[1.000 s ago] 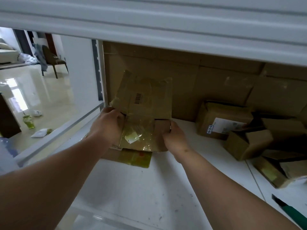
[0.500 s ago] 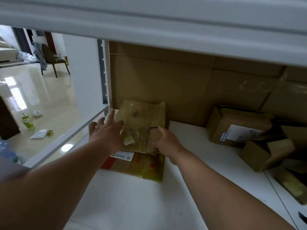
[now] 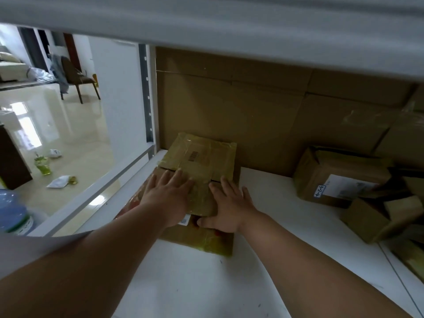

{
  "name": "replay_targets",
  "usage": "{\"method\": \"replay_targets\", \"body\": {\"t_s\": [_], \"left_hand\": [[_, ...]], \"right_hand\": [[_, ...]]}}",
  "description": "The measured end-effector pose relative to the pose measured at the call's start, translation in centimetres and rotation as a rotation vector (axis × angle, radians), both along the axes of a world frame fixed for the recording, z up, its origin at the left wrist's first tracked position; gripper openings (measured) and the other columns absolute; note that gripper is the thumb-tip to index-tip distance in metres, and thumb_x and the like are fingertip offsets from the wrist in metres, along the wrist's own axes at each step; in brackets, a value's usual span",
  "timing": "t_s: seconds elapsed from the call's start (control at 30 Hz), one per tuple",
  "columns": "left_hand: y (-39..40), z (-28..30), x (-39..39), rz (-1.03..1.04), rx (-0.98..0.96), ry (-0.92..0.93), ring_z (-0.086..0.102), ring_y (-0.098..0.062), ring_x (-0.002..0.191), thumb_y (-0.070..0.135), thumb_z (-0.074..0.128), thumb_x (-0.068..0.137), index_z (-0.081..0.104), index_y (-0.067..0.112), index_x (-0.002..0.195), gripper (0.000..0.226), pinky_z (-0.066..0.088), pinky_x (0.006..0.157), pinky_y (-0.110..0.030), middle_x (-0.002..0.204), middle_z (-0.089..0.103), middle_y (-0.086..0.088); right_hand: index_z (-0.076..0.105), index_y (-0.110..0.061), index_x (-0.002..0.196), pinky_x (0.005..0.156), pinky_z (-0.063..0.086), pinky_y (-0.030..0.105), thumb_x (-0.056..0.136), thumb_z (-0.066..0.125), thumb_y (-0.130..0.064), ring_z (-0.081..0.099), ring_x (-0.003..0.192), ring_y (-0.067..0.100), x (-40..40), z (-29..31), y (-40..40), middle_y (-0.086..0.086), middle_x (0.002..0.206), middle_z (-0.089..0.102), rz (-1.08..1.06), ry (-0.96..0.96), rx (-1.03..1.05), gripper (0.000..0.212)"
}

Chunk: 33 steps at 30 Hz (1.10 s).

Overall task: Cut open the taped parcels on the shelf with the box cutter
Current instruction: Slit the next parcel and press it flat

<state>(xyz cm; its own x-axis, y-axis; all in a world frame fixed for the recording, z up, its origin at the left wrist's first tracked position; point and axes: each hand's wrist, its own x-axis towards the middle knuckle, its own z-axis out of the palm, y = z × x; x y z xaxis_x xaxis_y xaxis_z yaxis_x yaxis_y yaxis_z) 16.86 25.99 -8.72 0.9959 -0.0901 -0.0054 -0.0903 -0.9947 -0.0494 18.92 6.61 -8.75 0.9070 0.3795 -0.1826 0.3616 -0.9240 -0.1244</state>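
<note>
Since half a second ago both hands have gone from gripping the raised flat parcel to pressing it down; its flap, upright a second ago, now lies flat.

Shelf (image 3: 263, 283): white board, cardboard wall (image 3: 252, 115) behind.

Flat parcel (image 3: 202, 166): taped brown box at the shelf's back left corner, sitting on a wider flattened box (image 3: 206, 242) with yellowish tape. Long axis seems to run away from the person toward the cardboard wall; hard to be sure at this angle.

Labelled box (image 3: 337, 175): at right, well apart, among a pile of loose cartons (image 3: 378, 216).

Left hand (image 3: 169, 196): fingers straight and spread, palm flat on the parcel's near left part. Right hand (image 3: 229, 205): fingers straight, flat on the near right part, thumb out over the lower box. Neither pinches anything.

Box cutter: not in view now, so neither hand is nearer. My guess is the next move is a reach away from this parcel, maybe rightward.

Writing: barcode (image 3: 192, 156) on the parcel top, unreadable. Handwritten mark on the right box's white label (image 3: 321, 191) looks like "3-2-4", not certain. Small printed label (image 3: 184, 220) under the left wrist, illegible.
</note>
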Motion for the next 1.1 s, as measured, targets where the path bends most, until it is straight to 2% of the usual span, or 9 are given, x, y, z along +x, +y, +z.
{"method": "replay_targets", "body": {"t_s": [0.07,0.17,0.23,0.3,0.5,0.7,0.83,0.97,1.1], "left_hand": [[-0.3,-0.5,0.1,0.028,-0.022,0.076,-0.008,-0.031,0.150,0.066,0.026,0.092,-0.008,0.044,0.152,0.072,0.000,0.118,-0.057,0.163,-0.012,0.002],[-0.1,-0.7,0.1,0.055,-0.053,0.146,-0.008,-0.029,0.150,0.093,-0.001,0.062,-0.009,0.046,0.151,0.100,0.001,0.117,-0.056,0.164,-0.010,0.005],[0.0,-0.3,0.3,0.044,-0.046,0.181,-0.006,-0.029,0.150,0.101,-0.005,0.044,-0.008,0.047,0.150,0.119,0.002,0.116,-0.057,0.164,-0.008,0.006],[0.2,-0.2,0.6,0.039,-0.031,0.200,-0.005,-0.028,0.150,0.106,0.003,0.039,-0.007,0.049,0.150,0.125,0.002,0.115,-0.059,0.164,-0.007,0.007],[-0.3,-0.5,0.7,0.043,0.017,0.209,-0.004,-0.031,0.150,0.104,0.023,0.046,-0.005,0.045,0.151,0.124,0.003,0.115,-0.060,0.164,-0.005,0.004],[-0.5,-0.2,0.4,0.058,0.025,0.222,-0.008,-0.031,0.150,0.101,0.015,0.057,-0.008,0.041,0.152,0.115,0.003,0.116,-0.061,0.164,-0.011,0.002],[-1.1,0.1,0.0,0.028,-0.020,0.111,0.005,-0.031,0.147,0.094,0.024,0.066,0.011,0.034,0.155,0.108,0.012,0.116,-0.059,0.159,0.005,0.005],[-1.8,0.1,-0.5,-0.022,0.022,0.022,0.019,-0.031,0.144,0.094,0.009,0.062,0.011,0.036,0.154,0.109,0.015,0.116,-0.056,0.157,0.019,0.000],[-3.3,0.5,-0.9,-0.031,0.014,-0.082,0.017,-0.029,0.146,0.099,0.004,0.058,0.005,0.039,0.153,0.112,0.003,0.116,-0.061,0.159,0.018,0.003]], "right_hand": [[-0.011,-0.033,0.154,0.114,-0.014,0.055,0.066,0.050,-0.086,-0.017,0.150,0.023,0.2,-0.1,0.2,0.005,0.163,-0.019,0.034,0.006,-0.059,0.119],[-0.012,-0.029,0.155,0.114,-0.013,0.058,0.072,0.050,-0.083,-0.012,0.151,0.023,0.3,-0.2,-0.1,0.006,0.164,-0.016,0.060,-0.005,-0.141,0.116],[-0.009,-0.028,0.155,0.116,-0.011,0.058,0.077,0.049,-0.080,-0.008,0.151,0.023,0.4,-0.1,-0.1,0.006,0.164,-0.013,0.061,-0.001,-0.129,0.110],[-0.007,-0.027,0.156,0.118,-0.009,0.056,0.080,0.049,-0.076,-0.005,0.152,0.024,0.4,0.1,0.1,0.007,0.165,-0.010,0.058,0.016,-0.101,0.106],[-0.007,-0.027,0.156,0.119,-0.007,0.056,0.082,0.053,-0.069,-0.006,0.152,0.025,0.3,0.5,0.7,0.007,0.165,-0.010,0.031,0.064,-0.101,0.105],[-0.004,-0.032,0.156,0.117,-0.008,0.060,0.081,0.052,-0.073,-0.015,0.150,0.028,-0.5,0.1,0.0,0.001,0.163,-0.017,0.022,-0.033,-0.105,0.103],[0.008,-0.031,0.156,0.117,-0.010,0.056,0.079,0.056,-0.072,0.000,0.150,0.027,-1.3,-0.2,-0.9,-0.001,0.163,-0.004,0.043,-0.159,-0.014,0.099],[0.001,-0.031,0.156,0.116,-0.015,0.055,0.081,0.053,-0.072,-0.008,0.151,0.021,-2.0,-0.2,-2.8,-0.005,0.165,-0.009,0.058,-0.105,-0.010,0.101],[-0.003,-0.039,0.155,0.115,-0.016,0.053,0.081,0.046,-0.077,-0.015,0.150,0.018,-2.9,0.0,-4.8,-0.010,0.163,-0.016,0.001,-0.102,0.039,0.096]]}}
